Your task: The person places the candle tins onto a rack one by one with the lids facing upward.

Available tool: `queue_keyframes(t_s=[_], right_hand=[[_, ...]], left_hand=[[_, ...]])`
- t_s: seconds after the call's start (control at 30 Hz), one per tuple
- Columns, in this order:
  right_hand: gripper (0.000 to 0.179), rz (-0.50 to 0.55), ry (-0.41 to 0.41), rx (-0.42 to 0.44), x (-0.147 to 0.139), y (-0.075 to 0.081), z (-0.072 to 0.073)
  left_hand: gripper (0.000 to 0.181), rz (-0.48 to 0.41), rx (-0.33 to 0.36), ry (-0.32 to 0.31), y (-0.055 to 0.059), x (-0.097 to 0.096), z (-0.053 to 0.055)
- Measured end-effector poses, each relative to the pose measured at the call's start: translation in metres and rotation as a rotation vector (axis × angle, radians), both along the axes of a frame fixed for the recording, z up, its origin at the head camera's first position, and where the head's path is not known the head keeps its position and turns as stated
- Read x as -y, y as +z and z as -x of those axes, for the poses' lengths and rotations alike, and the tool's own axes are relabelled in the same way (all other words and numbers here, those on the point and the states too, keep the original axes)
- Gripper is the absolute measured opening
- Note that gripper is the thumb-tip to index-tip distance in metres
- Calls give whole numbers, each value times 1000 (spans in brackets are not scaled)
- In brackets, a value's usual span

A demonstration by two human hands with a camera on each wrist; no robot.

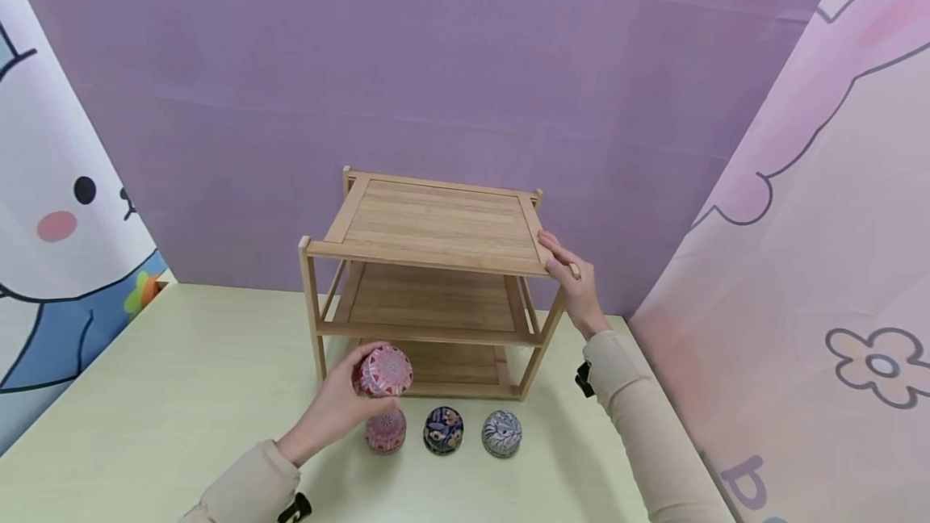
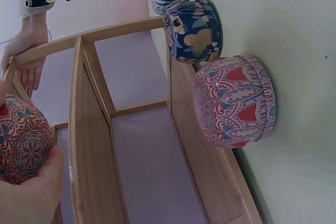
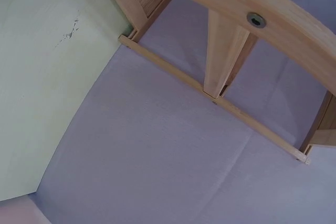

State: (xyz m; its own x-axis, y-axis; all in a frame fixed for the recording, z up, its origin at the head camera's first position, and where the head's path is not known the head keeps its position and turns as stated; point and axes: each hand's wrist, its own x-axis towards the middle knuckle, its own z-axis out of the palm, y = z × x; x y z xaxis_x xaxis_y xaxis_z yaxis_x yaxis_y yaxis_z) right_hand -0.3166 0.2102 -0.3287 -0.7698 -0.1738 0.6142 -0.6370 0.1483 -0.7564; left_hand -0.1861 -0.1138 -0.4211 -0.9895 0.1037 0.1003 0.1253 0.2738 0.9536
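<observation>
Gripped aloft by the curled left hand (image 1: pixel 336 408) is one tin (image 1: pixel 387 370); the rack (image 1: pixel 443 220) is clasped at one corner by the right hand (image 1: pixel 579 287).

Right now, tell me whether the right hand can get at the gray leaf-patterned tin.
Probably yes: nothing covers the gray tin in front of the shelf, and it stands toward that side. The right hand would likely need to let go of the shelf first.

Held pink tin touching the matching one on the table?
Apart: left wrist view shows a wide gap between the held tin and the matching tin.
</observation>
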Motion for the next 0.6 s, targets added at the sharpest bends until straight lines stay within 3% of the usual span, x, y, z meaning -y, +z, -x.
queue_keyframes(t_s=[0.27, 0.6], right_hand=[[39, -28, -6, -14, 8, 14, -18], [37, 2, -21, -20, 2, -2, -1]], left_hand=[[78, 37, -15, 0, 4, 1, 1], [76, 74, -23, -32, 19, -5, 1]])
